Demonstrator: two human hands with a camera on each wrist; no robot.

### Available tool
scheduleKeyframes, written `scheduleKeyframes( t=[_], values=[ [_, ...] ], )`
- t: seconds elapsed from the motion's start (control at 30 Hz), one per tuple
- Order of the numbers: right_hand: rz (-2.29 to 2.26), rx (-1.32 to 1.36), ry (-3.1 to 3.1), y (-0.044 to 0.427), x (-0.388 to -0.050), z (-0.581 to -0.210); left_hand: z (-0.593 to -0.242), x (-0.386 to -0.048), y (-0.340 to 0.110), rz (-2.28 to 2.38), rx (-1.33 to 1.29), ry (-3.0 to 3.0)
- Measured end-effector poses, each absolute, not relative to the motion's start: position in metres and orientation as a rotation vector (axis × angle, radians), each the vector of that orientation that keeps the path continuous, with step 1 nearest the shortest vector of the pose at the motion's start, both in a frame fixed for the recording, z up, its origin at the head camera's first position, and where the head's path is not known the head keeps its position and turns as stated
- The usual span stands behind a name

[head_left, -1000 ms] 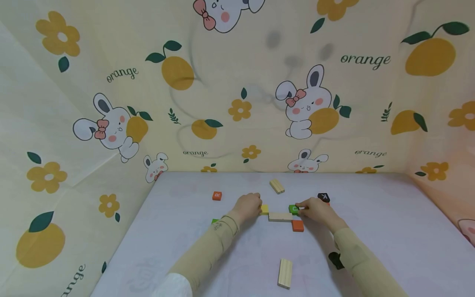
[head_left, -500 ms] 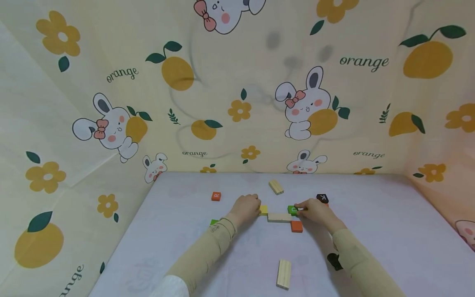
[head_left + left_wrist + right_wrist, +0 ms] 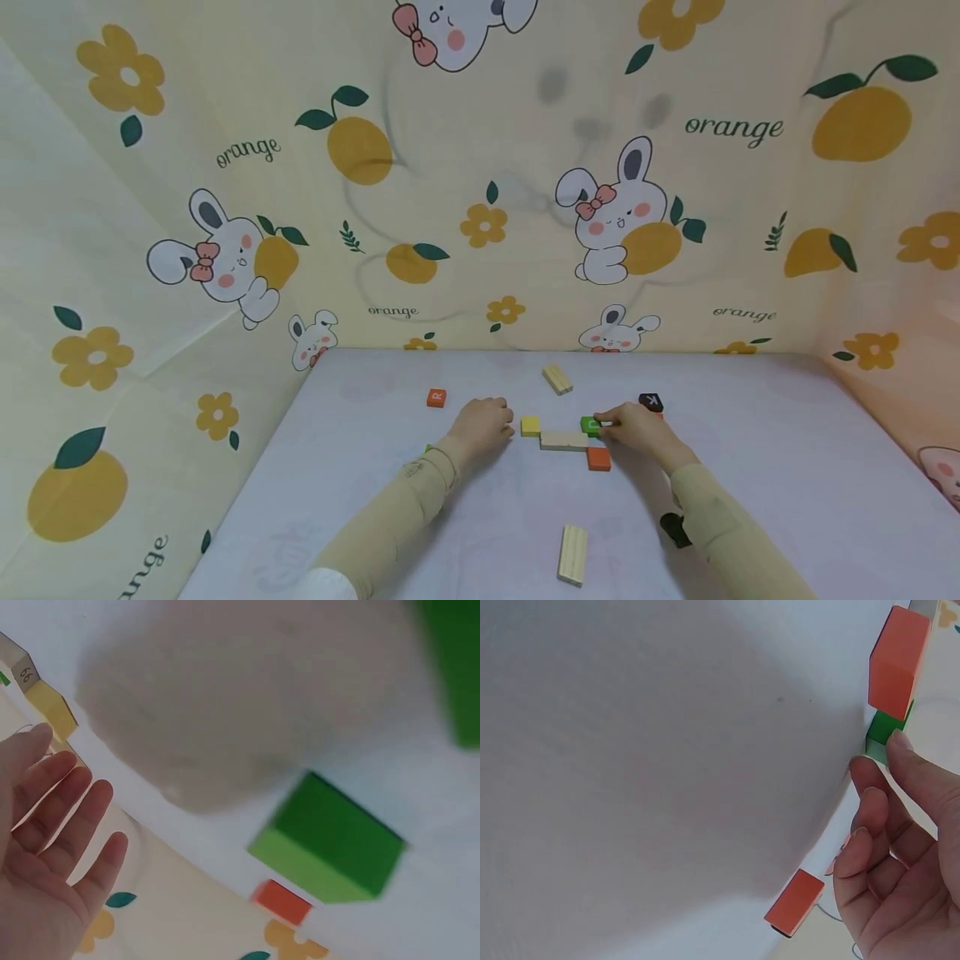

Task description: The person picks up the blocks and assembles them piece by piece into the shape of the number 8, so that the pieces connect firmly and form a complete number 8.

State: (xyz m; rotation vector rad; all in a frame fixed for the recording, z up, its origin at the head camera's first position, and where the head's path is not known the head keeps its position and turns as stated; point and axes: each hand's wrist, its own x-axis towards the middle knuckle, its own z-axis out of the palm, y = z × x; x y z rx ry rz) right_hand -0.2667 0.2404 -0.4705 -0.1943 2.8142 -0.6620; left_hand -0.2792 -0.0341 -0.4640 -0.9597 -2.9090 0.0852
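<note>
My left hand (image 3: pixel 482 432) is just left of a yellow block (image 3: pixel 530 427), with a gap between them. Its fingers (image 3: pixel 79 817) are spread and loosely bent in the left wrist view, holding nothing. A pale wooden plank (image 3: pixel 564 442) lies between the yellow block and an orange block (image 3: pixel 598 459). At the plank's far right end, my right hand (image 3: pixel 643 433) pinches a green letter block (image 3: pixel 589 426) between thumb and forefinger. The right wrist view shows the thumb on this green block (image 3: pixel 885 727), partly hidden behind the orange block (image 3: pixel 898 664).
An orange block marked R (image 3: pixel 437 398) lies back left. Behind the row is another wooden plank (image 3: pixel 557 379); a further plank (image 3: pixel 573 555) lies near the front. A black block marked K (image 3: pixel 651 402) stands beyond my right hand. My left sleeve mostly hides a green block (image 3: pixel 330 836).
My left hand has come off the yellow block and moved a little left, leaving the block in place. The right hand stays at the green block.
</note>
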Motion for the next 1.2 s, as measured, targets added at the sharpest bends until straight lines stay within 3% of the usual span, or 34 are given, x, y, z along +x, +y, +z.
scheduleKeyframes(
  t=[0.8, 1.2],
  values=[
    [-0.660, -0.168, 2.803, 0.240, -0.267, -0.474, -0.455, -0.260, -0.135, -0.292, -0.906, -3.025],
    [-0.669, -0.174, 2.824, 0.240, -0.265, -0.473, -0.458, -0.251, -0.164, -0.395, -0.840, -3.118]
  ],
)
